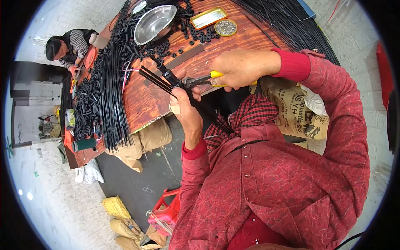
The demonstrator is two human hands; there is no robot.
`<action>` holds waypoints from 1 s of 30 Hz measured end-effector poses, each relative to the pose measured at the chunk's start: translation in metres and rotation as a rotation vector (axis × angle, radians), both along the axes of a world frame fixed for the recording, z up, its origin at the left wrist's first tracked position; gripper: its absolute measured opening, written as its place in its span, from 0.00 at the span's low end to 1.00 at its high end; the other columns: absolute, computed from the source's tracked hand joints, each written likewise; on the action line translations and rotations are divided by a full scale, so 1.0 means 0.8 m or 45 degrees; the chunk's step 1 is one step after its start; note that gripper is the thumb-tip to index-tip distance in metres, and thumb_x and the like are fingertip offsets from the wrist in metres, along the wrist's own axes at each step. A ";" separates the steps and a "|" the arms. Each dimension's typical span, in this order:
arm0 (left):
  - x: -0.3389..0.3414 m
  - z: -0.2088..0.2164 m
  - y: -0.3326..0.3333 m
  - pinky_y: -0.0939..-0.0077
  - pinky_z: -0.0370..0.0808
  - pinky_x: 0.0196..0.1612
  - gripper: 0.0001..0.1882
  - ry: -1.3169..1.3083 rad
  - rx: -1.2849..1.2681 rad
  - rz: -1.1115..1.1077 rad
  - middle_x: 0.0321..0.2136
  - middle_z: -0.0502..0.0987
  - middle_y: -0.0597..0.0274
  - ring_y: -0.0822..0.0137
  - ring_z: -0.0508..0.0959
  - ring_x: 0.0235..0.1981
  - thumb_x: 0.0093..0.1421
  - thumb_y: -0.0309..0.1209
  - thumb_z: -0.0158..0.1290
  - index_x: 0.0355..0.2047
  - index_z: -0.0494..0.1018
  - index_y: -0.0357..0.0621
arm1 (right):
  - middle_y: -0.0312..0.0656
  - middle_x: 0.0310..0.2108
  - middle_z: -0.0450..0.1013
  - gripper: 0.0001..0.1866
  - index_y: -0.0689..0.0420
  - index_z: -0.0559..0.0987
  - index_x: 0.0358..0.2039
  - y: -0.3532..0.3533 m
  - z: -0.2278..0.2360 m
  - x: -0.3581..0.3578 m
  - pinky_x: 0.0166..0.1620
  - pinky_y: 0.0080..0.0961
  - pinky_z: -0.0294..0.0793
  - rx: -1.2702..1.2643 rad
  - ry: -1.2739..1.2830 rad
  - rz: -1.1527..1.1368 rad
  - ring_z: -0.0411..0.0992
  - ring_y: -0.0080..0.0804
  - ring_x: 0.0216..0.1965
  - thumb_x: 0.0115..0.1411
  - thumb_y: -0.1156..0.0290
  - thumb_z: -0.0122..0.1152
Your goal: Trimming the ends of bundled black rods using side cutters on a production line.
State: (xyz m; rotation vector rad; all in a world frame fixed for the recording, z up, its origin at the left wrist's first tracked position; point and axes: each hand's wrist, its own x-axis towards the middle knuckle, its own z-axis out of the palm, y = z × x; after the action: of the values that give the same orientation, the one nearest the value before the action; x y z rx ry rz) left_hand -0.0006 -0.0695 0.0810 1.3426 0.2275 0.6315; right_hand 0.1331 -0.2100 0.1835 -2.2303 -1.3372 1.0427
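My left hand is closed around several thin black rods and a black ribbed plastic fitting, just over the table's near edge. In my right hand is a pair of pliers with yellow handles, fingers wrapped round the grips. The metal jaws meet the black fitting beside my left fingers; whether they bite on it cannot be made out. The lower ends of the held rods pass down toward my lap, partly hidden by my left hand.
On the wooden table lie a steel bowl, a yellow-rimmed tray, a round tin of small metal parts and piles of black fittings. Long black rods lie at left. Another person sits far left; a red stool stands below.
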 end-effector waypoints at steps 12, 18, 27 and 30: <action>0.001 -0.002 -0.002 0.82 0.65 0.26 0.34 -0.033 0.023 0.059 0.23 0.72 0.63 0.77 0.68 0.23 0.70 0.57 0.38 0.55 0.66 0.34 | 0.51 0.19 0.74 0.13 0.64 0.75 0.28 -0.007 -0.024 -0.009 0.26 0.44 0.73 0.368 -0.619 0.110 0.76 0.49 0.23 0.61 0.65 0.58; 0.000 -0.009 0.013 0.80 0.65 0.25 0.34 -0.086 -0.117 -0.049 0.25 0.75 0.57 0.74 0.69 0.23 0.69 0.56 0.39 0.52 0.67 0.32 | 0.49 0.21 0.74 0.11 0.61 0.70 0.32 -0.002 -0.063 -0.024 0.26 0.44 0.74 0.661 -1.035 -0.018 0.77 0.49 0.24 0.57 0.68 0.60; 0.007 -0.012 0.017 0.80 0.64 0.25 0.31 -0.141 -0.202 -0.138 0.25 0.75 0.56 0.73 0.69 0.23 0.71 0.53 0.40 0.50 0.68 0.32 | 0.45 0.24 0.76 0.12 0.61 0.71 0.35 -0.010 -0.067 -0.011 0.23 0.31 0.75 0.549 -0.569 -0.032 0.77 0.38 0.23 0.63 0.64 0.56; 0.002 -0.012 0.016 0.80 0.65 0.25 0.29 -0.131 -0.239 -0.137 0.25 0.75 0.57 0.73 0.69 0.23 0.71 0.52 0.39 0.49 0.69 0.33 | 0.42 0.24 0.76 0.15 0.63 0.73 0.36 -0.010 -0.025 -0.008 0.24 0.25 0.76 0.233 0.406 -0.094 0.77 0.29 0.23 0.67 0.61 0.52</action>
State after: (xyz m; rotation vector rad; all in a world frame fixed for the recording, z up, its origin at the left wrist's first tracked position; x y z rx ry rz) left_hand 0.0008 -0.0566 0.0713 1.1310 0.1266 0.5726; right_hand 0.1269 -0.2177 0.1638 -1.8728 -1.1533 1.1424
